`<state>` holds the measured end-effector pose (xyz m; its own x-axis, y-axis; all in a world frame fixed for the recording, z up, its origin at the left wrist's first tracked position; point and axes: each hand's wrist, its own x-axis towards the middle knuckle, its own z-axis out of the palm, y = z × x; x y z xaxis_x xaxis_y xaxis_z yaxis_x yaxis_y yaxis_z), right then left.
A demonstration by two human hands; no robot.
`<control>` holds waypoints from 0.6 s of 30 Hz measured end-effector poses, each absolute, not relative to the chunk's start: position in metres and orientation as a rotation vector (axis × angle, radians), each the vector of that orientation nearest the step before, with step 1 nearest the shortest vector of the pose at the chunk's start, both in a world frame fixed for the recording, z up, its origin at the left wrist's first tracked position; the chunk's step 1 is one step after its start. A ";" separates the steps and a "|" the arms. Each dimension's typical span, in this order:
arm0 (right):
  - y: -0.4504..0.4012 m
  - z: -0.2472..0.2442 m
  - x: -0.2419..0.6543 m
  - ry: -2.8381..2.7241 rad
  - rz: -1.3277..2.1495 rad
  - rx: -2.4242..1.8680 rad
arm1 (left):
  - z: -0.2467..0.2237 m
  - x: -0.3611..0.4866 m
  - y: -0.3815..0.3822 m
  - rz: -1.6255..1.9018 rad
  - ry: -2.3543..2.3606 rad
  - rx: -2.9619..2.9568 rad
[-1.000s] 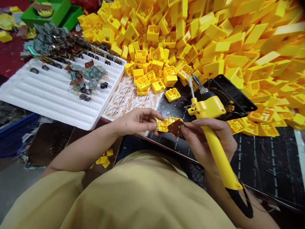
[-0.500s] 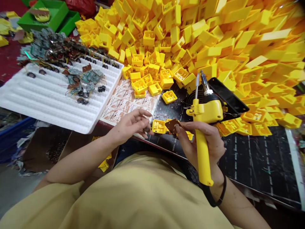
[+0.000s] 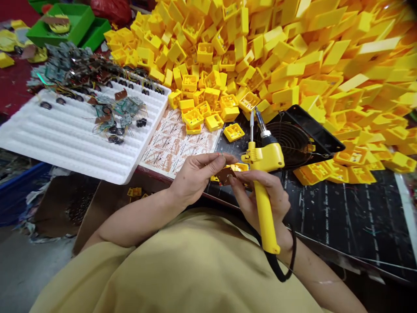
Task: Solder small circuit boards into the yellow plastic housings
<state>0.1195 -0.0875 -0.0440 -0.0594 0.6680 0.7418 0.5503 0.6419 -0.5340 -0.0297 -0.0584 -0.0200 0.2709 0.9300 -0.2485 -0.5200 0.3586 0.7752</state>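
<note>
Head cam: person's right hand (image 3: 265, 195) is clenching a yellow soldering iron (image 3: 269, 157) by its handle, tip pointing approx 12 o'clock, while its thumb & index are also pinching a small brown PCB (image 3: 224, 175). Left hand (image 3: 195, 176) is grasping same PCB from 9 o'clock side, though exact finger contact is partly hidden. Yellow plastic housing (image 3: 239, 167) is sitting just behind PCB, partly covered. White foam tray (image 3: 32, 139) is lying at 10 o'clock, carrying wired PCBs (image 3: 119, 106) & small black coils (image 3: 141, 123). Heap of yellow housings (image 3: 325, 56) is filling 12–2 o'clock; black-framed fan (image 3: 288, 143) is standing at 1 o'clock, printed paper sheet (image 3: 172, 143) at 11 o'clock, black bench mat (image 3: 345, 213) at 3 o'clock.
</note>
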 end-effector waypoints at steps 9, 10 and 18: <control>-0.058 -0.055 0.153 -2.244 0.168 -0.954 | -0.022 -0.090 -0.031 0.611 1.088 1.556; -0.054 -0.058 0.153 -2.297 0.164 -0.937 | -0.025 -0.091 -0.030 0.547 1.109 1.698; -0.068 -0.045 0.161 -2.210 0.138 -0.928 | -0.040 -0.073 -0.030 0.419 1.231 2.131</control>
<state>0.1615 -0.0683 -0.0451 -0.4782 0.6573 0.5825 0.5798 0.7344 -0.3528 -0.0729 -0.0300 -0.0397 0.5117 0.8583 -0.0388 0.6567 -0.3616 0.6618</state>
